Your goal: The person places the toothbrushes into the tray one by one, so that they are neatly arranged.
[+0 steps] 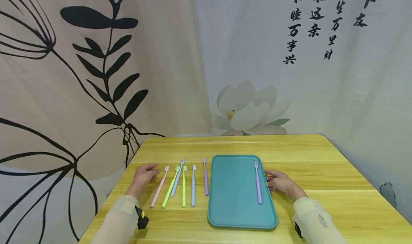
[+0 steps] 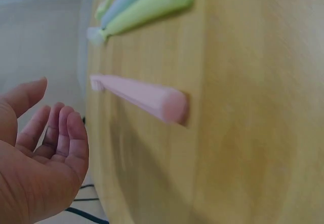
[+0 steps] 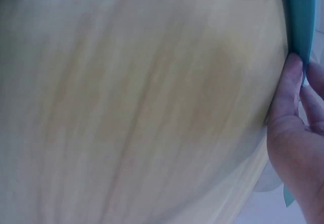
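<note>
My left hand [image 1: 145, 177] hovers at the left of the table with fingers loosely bent and nothing in them. Beside it lies a pink toothbrush [image 1: 160, 187], whose handle end faces the left wrist camera. To its right lie several more toothbrushes: a green toothbrush [image 1: 171, 187], a blue toothbrush [image 1: 177, 178], another green one, another blue one and a purple toothbrush [image 1: 206, 178]. A teal tray [image 1: 235, 197] carries one purple toothbrush [image 1: 258, 185] along its right side. At the tray's right rim, my right hand [image 1: 283, 183] pinches the edge between thumb and fingers.
The wooden table [image 1: 338, 201] extends past the tray on the right and toward the back. Behind it hangs a printed curtain [image 1: 167, 58] with plants, a lotus and writing. Dark wrist cameras [image 1: 141, 217] sit on both sleeves.
</note>
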`<state>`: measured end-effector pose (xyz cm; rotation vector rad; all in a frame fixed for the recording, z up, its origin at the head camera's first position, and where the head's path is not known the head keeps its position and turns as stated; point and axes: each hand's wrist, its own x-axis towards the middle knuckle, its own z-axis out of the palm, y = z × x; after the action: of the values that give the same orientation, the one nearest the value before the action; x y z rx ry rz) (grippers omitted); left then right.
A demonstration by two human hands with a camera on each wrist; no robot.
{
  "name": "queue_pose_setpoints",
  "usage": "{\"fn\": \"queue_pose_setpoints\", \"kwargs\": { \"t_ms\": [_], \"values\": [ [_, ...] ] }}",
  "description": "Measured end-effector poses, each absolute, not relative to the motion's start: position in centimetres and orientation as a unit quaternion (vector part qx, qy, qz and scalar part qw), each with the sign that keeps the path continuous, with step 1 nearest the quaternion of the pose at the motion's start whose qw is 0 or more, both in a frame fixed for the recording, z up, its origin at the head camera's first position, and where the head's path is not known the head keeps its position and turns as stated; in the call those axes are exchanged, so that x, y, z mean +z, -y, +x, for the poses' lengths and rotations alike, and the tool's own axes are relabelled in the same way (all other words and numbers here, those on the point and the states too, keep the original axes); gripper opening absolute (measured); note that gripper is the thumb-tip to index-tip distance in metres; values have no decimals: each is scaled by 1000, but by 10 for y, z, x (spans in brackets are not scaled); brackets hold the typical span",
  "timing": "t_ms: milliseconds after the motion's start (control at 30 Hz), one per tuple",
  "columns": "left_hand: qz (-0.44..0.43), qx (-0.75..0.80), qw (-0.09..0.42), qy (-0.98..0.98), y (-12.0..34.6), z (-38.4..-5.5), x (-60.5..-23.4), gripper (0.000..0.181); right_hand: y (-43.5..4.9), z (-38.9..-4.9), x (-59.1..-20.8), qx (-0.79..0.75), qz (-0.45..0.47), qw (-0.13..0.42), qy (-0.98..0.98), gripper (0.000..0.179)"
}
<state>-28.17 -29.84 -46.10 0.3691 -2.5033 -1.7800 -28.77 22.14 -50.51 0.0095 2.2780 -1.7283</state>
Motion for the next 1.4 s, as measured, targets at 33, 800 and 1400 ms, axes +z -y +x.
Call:
{"fn": "queue_pose_setpoints", "kwargs": {
  "t_ms": [33,800,1400],
  "values": [
    [118,-575,19,809,300,-281,-462,48,-221,-288,-505,-598,4,141,-789,62],
    [130,-563,-17,816,309,-273,-485,48,-220,-286,-503,-600,0,145,-786,62],
    [109,-557,-42,822,310,-273,-492,42,-222,-287,-505,-605,1,145,-783,62]
  ]
}}
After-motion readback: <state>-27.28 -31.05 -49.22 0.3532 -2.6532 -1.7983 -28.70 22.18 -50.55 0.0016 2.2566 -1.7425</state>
